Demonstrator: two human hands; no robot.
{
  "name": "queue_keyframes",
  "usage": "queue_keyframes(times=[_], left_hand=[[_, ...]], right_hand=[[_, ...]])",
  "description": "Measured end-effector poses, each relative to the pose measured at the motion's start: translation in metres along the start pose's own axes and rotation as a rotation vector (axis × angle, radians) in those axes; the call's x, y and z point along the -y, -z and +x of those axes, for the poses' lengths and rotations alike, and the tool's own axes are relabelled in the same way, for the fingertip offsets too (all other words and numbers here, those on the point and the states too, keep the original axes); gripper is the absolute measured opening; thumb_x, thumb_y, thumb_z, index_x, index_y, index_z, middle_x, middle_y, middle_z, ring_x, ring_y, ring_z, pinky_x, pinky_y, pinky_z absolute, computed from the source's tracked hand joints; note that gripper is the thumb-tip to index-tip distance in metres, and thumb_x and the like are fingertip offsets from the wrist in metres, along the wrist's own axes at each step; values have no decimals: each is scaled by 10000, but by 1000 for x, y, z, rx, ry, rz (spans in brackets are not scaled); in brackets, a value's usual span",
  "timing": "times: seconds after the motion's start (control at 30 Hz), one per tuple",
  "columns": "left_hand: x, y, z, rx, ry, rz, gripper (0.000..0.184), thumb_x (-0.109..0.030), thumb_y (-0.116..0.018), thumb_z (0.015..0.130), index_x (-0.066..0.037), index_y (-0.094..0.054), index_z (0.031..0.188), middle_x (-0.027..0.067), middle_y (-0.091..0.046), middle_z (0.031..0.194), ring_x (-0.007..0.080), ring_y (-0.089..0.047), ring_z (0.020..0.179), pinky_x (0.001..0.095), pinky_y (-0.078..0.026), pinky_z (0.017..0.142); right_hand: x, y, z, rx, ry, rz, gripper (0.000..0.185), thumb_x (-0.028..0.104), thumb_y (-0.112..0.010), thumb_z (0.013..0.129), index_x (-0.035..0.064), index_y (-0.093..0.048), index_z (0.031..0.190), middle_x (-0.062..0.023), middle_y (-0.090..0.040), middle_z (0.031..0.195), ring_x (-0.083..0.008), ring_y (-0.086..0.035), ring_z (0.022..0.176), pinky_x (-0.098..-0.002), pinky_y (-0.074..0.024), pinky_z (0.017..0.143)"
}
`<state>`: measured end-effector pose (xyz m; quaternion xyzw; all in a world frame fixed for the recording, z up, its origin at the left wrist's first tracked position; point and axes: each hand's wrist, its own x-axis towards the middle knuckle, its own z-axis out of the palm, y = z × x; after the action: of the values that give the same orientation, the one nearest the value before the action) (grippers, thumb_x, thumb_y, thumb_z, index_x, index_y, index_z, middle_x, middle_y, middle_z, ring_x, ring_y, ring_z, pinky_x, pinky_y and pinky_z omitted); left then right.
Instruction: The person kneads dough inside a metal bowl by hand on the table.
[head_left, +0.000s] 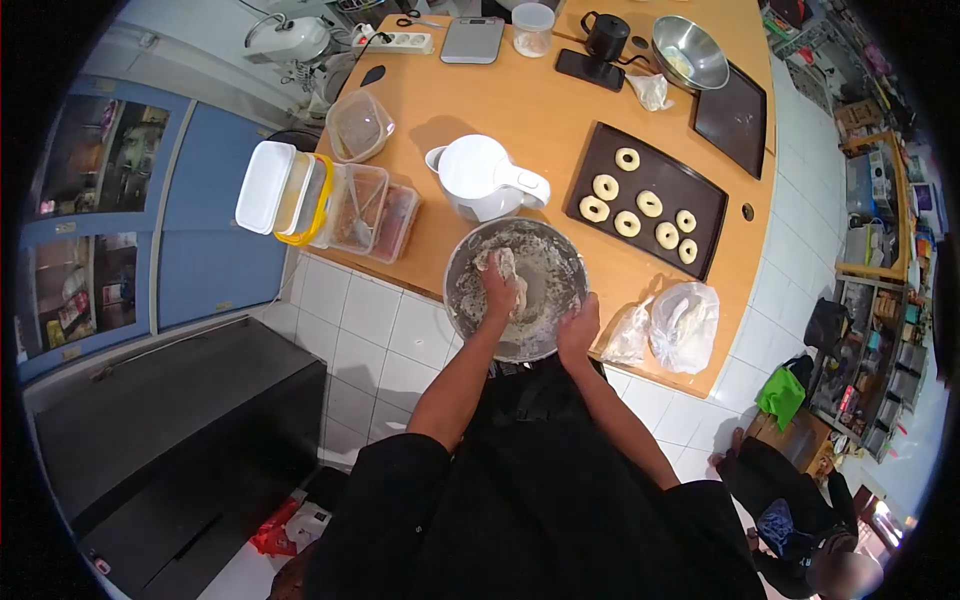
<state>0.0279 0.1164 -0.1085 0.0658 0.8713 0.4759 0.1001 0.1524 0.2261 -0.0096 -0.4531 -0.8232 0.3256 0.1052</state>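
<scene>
A metal mixing bowl (pixel 548 262), its inside smeared with flour and sticky residue, sits at the table's near edge in front of my body. Down inside it, on the left, my left hand (pixel 498 290) is closed on a lump of pale dough (pixel 498 262); dough clings to the fingers, so they are partly hidden. My right hand (pixel 578 328) grips the bowl's rim on the lower right. Just beyond the bowl stands a white electric kettle (pixel 480 170).
To the right lies a dark baking tray (pixel 665 170) with several ring-shaped doughs. Plastic bags (pixel 685 328) rest nearer me. Plastic containers (pixel 355 205) line the left edge. A scale (pixel 472 40) and metal bowl (pixel 690 52) are farther back. Another person (pixel 790 495) is at lower right.
</scene>
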Motion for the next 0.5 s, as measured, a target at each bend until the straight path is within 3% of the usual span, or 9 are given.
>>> queue_keyframes(times=[0.1, 0.2, 0.4, 0.5], left_hand=[[-25, 17, -4, 51, 38, 149, 636, -69, -650, 733, -31, -436, 1331, 277, -465, 1313, 439, -459, 1210, 499, -374, 1013], [-83, 56, -4, 248, -10, 332, 616, -66, -609, 775, -57, -425, 1363, 298, -497, 1258, 460, -494, 1158, 527, -406, 964], [-75, 54, -9, 413, -85, 693, 764, -228, -683, 772, -129, -328, 1441, 339, -451, 1323, 489, -509, 1174, 573, -434, 953], [-64, 47, -20, 606, -224, 700, 810, -256, -685, 771, -136, -287, 1467, 383, -406, 1343, 527, -461, 1216, 605, -405, 986]], right_hand=[[3, 6, 0, 26, -7, 53, 298, -4, -542, 777, -12, -473, 1067, -251, -563, 970, -478, -560, 939, -524, -439, 793], [3, 3, 1, -65, 71, 83, 250, -1, -545, 768, -19, -482, 1010, -258, -569, 931, -467, -568, 906, -514, -438, 786], [4, 4, 3, 28, -45, 16, 280, 8, -548, 777, -27, -501, 1051, -261, -580, 965, -468, -573, 911, -515, -443, 797], [5, -1, 0, -90, 40, 35, 276, 7, -550, 780, -23, -505, 1051, -255, -587, 962, -462, -576, 923, -514, -447, 804]])
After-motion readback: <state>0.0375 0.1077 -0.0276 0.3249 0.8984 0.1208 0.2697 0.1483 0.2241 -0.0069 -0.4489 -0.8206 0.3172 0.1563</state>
